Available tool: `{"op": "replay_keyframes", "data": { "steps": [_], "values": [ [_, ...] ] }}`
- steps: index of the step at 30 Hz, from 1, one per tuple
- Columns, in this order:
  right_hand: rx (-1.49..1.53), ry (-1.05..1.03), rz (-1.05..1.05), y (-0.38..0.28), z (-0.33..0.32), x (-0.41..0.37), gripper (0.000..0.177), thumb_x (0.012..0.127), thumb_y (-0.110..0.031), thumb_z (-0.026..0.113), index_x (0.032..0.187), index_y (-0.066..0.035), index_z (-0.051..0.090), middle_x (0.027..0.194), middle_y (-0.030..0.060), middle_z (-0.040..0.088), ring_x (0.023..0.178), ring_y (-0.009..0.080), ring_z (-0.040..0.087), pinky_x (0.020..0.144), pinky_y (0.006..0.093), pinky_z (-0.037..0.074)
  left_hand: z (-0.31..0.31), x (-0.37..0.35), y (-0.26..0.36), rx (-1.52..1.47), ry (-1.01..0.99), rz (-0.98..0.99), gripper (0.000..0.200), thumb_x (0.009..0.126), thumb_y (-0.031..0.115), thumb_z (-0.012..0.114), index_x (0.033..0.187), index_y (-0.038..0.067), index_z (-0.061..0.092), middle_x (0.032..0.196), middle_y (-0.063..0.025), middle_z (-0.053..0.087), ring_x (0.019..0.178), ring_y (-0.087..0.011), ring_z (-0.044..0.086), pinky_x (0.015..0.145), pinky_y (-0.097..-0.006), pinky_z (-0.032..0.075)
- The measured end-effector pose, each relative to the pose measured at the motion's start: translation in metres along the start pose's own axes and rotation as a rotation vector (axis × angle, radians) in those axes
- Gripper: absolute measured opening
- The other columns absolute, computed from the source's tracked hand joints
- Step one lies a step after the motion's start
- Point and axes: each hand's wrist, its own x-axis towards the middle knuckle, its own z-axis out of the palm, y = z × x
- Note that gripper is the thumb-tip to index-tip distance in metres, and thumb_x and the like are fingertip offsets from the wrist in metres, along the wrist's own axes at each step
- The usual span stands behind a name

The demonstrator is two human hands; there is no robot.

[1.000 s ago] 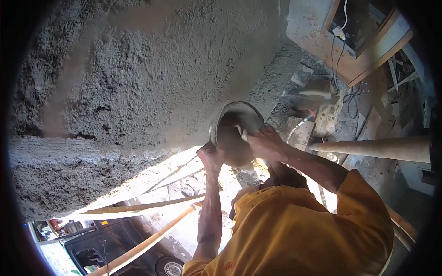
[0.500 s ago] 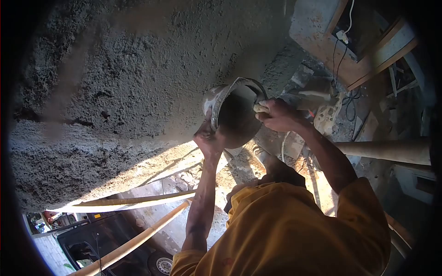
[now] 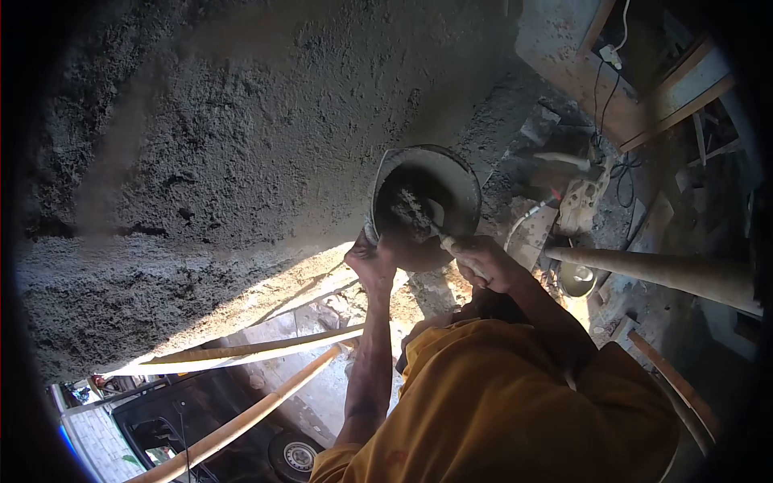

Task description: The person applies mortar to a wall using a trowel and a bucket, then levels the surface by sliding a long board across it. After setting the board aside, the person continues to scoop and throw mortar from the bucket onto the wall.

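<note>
A round bucket (image 3: 469,183) with a grey-crusted rim is held out in front of my body, its mouth facing up toward me. My left hand (image 3: 372,266) is closed on its near left edge. My right hand (image 3: 493,264) wraps round the handle of a trowel (image 3: 447,241), whose blade reaches down into the bucket. Grey wet mortar (image 3: 411,213) shows inside around the blade, though deep shadow hides part of it. Beyond the bucket, close to its far left side, is a wall (image 3: 266,137) coated in rough grey mortar.
Bamboo poles (image 3: 266,406) cross the lower left, above a dark vehicle (image 3: 213,423). Another pole (image 3: 644,264) juts in from the right. Rubble, a cable (image 3: 624,181) and a small container (image 3: 576,278) lie below on the right. A wooden frame (image 3: 668,105) stands upper right.
The bucket has turned so its mouth faces me more. My right hand has moved down and nearer my body, and the trowel's blade now shows inside the bucket. My left hand keeps its grip.
</note>
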Motion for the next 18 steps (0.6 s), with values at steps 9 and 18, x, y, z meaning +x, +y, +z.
{"op": "replay_keyframes", "data": {
  "steps": [9, 18],
  "values": [
    [0.363, -0.075, -0.069, -0.021, -0.006, 0.006, 0.049, 0.099, -0.039, 0.065, 0.131, -0.002, 0.058, 0.068, 0.0054, 0.057, 0.04, 0.0105, 0.046, 0.038, 0.0254, 0.037, 0.027, 0.014, -0.089, 0.082, 0.11, 0.144, 0.029, 0.088, 0.018, 0.074, 0.074, -0.007, 0.068, 0.07, -0.0021, 0.067, 0.066, -0.008, 0.052, 0.058, -0.03, 0.044],
    [0.672, 0.129, -0.561, -0.117, -0.116, 0.002, 0.043, 0.096, -0.031, 0.068, 0.13, -0.006, 0.06, 0.075, 0.0005, 0.058, 0.046, 0.009, 0.045, 0.044, 0.0259, 0.038, -0.048, -0.036, -0.086, 0.311, 0.038, -0.301, 0.037, 0.09, 0.024, 0.073, 0.083, -0.012, 0.066, 0.077, -0.0057, 0.067, 0.072, -0.0108, 0.055, 0.062, -0.0312, 0.044]
  ]
}}
